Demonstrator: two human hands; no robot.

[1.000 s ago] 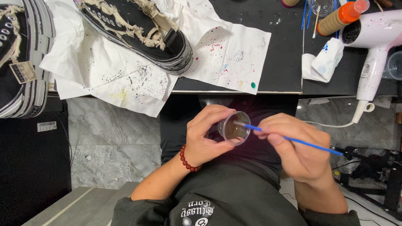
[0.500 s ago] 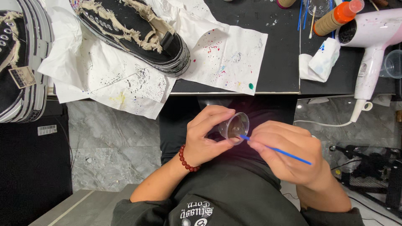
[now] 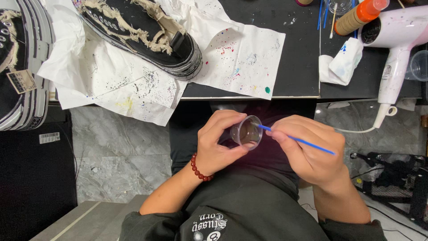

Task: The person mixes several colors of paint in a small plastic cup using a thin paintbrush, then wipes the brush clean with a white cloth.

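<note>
Head view: left hand [image 3: 218,145] clasping small clear cup [image 3: 246,132] below table edge [image 3: 249,97], over lap; right hand [image 3: 307,149] pinching blue brush [image 3: 296,139], tip inside cup, dark liquid within; open room all around.

place: looks to me like a small shoe-customising craft bench, hobby workshop vibe
far left: black frayed sneaker [image 3: 142,38] on paint-splattered white paper [image 3: 240,58], second sneaker [image 3: 20,67] beside it
far right: I spot a white hair dryer [image 3: 392,40], orange-capped bottle [image 3: 359,15], stained tissue [image 3: 341,64]
surface: black table [image 3: 298,67] with paint flecks
near: grey marble-look floor [image 3: 116,151]
</note>
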